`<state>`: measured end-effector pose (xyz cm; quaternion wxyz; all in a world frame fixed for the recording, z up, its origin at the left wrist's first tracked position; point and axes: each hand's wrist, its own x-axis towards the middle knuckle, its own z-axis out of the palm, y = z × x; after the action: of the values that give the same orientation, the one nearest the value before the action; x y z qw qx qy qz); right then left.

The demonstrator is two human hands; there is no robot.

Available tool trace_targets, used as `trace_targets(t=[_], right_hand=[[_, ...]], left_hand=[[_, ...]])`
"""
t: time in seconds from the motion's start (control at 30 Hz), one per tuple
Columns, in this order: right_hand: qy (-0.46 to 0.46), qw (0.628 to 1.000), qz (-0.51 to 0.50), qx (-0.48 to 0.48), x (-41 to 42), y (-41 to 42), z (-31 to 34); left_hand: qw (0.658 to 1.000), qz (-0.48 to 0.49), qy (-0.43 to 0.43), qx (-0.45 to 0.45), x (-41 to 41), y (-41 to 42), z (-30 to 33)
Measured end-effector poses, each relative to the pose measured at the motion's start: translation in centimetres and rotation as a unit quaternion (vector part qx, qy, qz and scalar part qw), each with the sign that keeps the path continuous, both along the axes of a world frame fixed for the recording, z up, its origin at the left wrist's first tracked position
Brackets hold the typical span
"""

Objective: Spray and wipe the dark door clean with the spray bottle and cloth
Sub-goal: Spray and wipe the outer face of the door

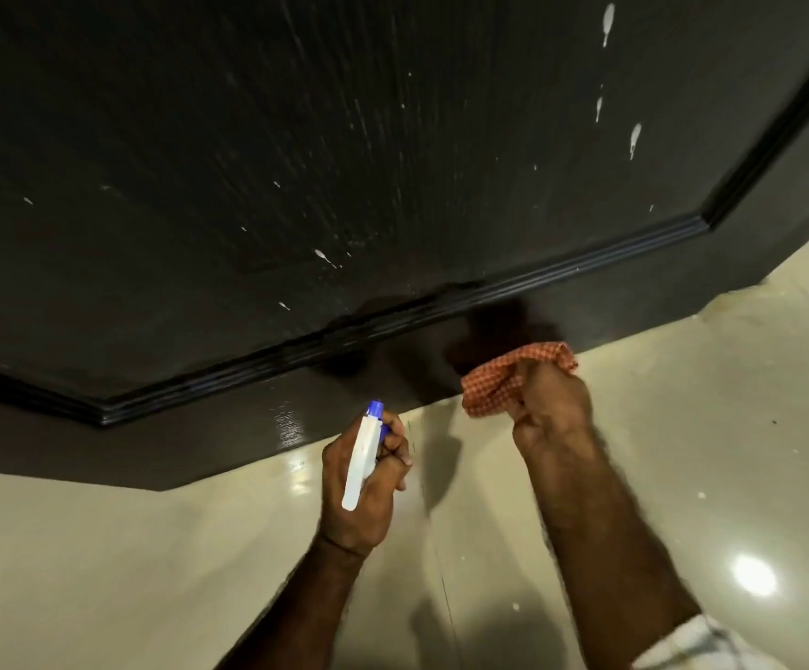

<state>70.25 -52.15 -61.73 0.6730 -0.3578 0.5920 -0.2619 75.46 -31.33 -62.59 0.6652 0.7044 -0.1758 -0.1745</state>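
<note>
The dark door [199, 162] fills the upper view, with a raised moulding around its panel and white drips and streaks on the surface. My left hand [368, 486] grips a white spray bottle [363, 459] with a blue nozzle pointing at the door's bottom rail. My right hand [552, 408] holds a bunched orange checked cloth [494, 384] against the bottom edge of the door, just above the floor. The bottle's body is hidden under my hand.
A glossy cream tiled floor [151, 573] runs below the door, with a bright light reflection at the lower right and small white specks. A white sleeve edge shows at the bottom right.
</note>
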Motion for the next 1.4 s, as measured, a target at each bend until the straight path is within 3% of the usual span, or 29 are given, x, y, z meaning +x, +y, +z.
trace_targets(t=[0.07,0.13,0.23,0.3,0.37,0.43,0.5,0.57,0.63,0.73,0.77,0.83,0.9,0.97,1.03,1.07,1.13,1.17,1.2,1.3,1.4], right_hand=[[-0.029,0.997,-0.017,-0.076,0.3,-0.4,3.5],[-0.007,0.977,-0.019,-0.214,0.2,0.9,6.1],[0.092,0.892,-0.028,-0.441,-0.9,2.1,2.8],[0.147,0.889,0.027,-0.433,-1.9,2.2,-1.4],[0.154,0.94,0.044,-0.3,-2.2,1.3,-2.5],[0.098,0.983,0.024,-0.154,-1.5,-0.4,-1.2],[0.056,0.993,-0.007,-0.099,-1.1,-1.7,1.6],[0.038,0.98,-0.03,-0.195,-1.2,-1.2,5.4],[0.029,0.938,-0.064,-0.34,-1.5,0.2,6.9],[0.06,0.857,-0.064,-0.508,-2.0,0.9,3.1],[0.079,0.851,-0.027,-0.519,-2.2,0.8,1.2],[0.116,0.906,0.029,-0.406,-2.6,-0.1,-1.8],[0.117,0.971,0.009,-0.206,-2.6,-1.9,-2.4],[0.066,0.993,-0.018,-0.099,-2.1,-3.5,-0.3],[0.016,0.991,-0.045,-0.127,-2.0,-4.0,3.8],[-0.004,0.977,-0.051,-0.206,-1.8,-3.7,5.7],[-0.011,0.907,-0.035,-0.419,-1.5,-2.5,8.1],[0.019,0.872,-0.039,-0.487,-1.4,-2.2,7.0],[0.063,0.861,-0.057,-0.502,-1.5,-2.2,5.0],[0.116,0.936,-0.009,-0.333,-2.6,-3.3,-1.0],[0.053,0.993,0.033,-0.1,-3.4,-6.3,-3.2]], left_hand=[[1.0,-0.015,-0.006,0.008,-0.1,-1.0,0.1],[1.0,-0.023,-0.013,0.016,-0.5,-2.4,0.1],[0.998,-0.048,-0.032,0.021,-0.6,-4.5,-0.4],[0.997,-0.066,-0.029,0.021,-0.7,-5.6,-0.4],[0.997,-0.068,-0.023,0.031,-0.7,-6.1,-0.3],[0.997,-0.073,-0.026,0.024,-0.6,-6.1,-0.5],[0.997,-0.074,-0.03,0.024,-0.5,-6.1,-0.9],[0.997,-0.062,-0.03,0.034,-0.5,-6.2,-1.1],[0.997,-0.053,-0.039,0.043,-0.7,-6.2,-1.4],[0.998,-0.05,-0.032,0.038,-0.6,-6.1,-1.8],[0.997,-0.054,-0.032,0.033,-0.6,-6.1,-1.7],[0.997,-0.063,-0.036,0.023,-0.7,-6.3,-1.2],[0.997,-0.073,-0.035,0.013,-0.9,-6.6,-0.8],[0.996,-0.077,-0.04,0.01,-0.9,-6.6,-0.8],[0.996,-0.077,-0.05,0.012,-0.7,-6.7,-1.1],[0.996,-0.076,-0.052,0.011,-0.6,-6.9,-1.1],[0.994,-0.084,-0.062,0.011,-0.7,-7.5,-1.1],[0.993,-0.089,-0.074,0.014,-0.8,-7.9,-1.2],[0.992,-0.095,-0.085,0.018,-1.0,-8.4,-1.3],[0.991,-0.108,-0.083,0.014,-1.7,-9.7,-1.4],[0.987,-0.124,-0.098,0.023,-1.8,-10.9,-1.6]])
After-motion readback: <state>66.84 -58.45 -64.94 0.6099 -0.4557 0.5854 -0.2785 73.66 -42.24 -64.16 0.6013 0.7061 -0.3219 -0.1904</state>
